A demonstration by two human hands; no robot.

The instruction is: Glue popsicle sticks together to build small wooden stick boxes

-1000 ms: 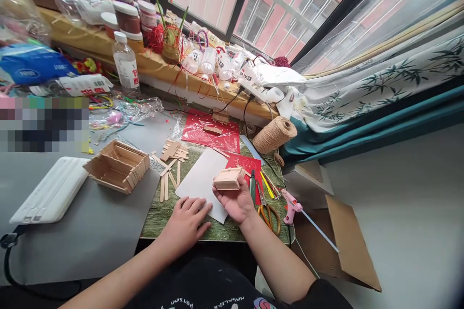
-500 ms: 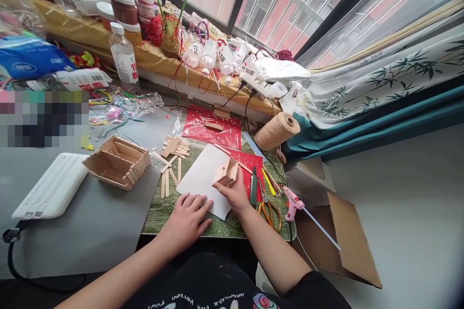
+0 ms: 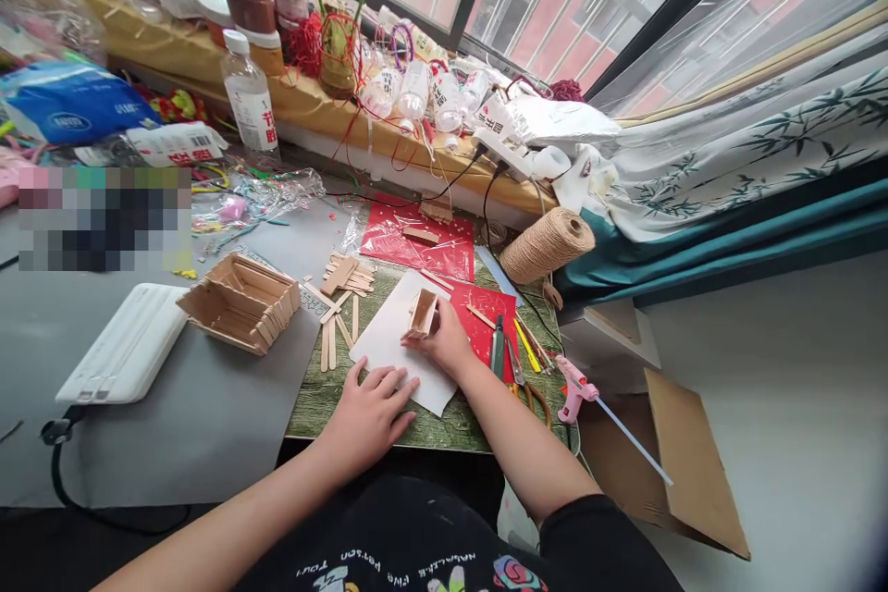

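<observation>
My right hand grips a small wooden box made of craft sticks, its hollow side facing me, just over a white sheet of paper. Fingers spread, my left hand lies flat at the lower left edge of the paper. Loose craft sticks are scattered left of the sheet, with a pile of them behind. Farther left, a larger craft-stick box with a divider stands on the grey table.
To the right lie a green-handled tool, scissors and a pink glue gun at the table edge. A twine roll sits behind. At left is a white power bank-like device; bottles and jars line the sill.
My right hand has turned the small box from lying sideways on the palm to hollow side toward me, and moved slightly left. The left hand stays flat on the paper.
</observation>
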